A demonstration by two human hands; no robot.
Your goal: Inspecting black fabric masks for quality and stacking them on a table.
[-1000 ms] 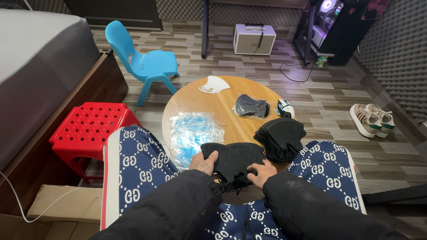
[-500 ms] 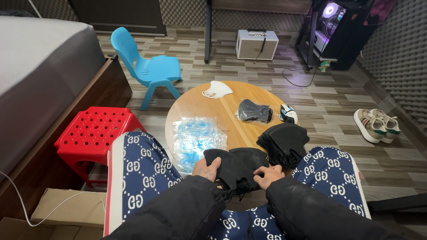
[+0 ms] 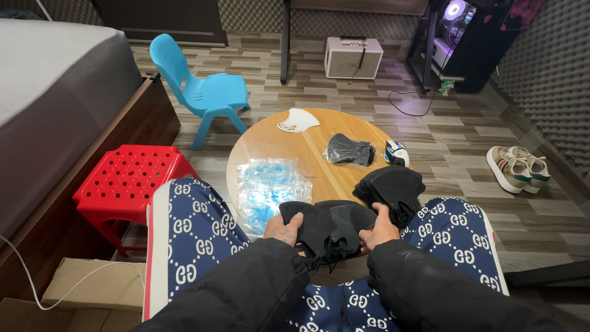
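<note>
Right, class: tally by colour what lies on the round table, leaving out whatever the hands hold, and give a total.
Black: 2, the bagged mask and the stack of masks
White: 1, the white mask
Blue: 1, the clear packet of blue masks
Black and white: 1, the small gadget
Total: 5

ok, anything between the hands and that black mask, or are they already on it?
Nothing in between. The left hand and right hand both grip the black mask directly, at its two ends, over the near rim of the round table. The pile of black masks lies apart, to the right.
</note>
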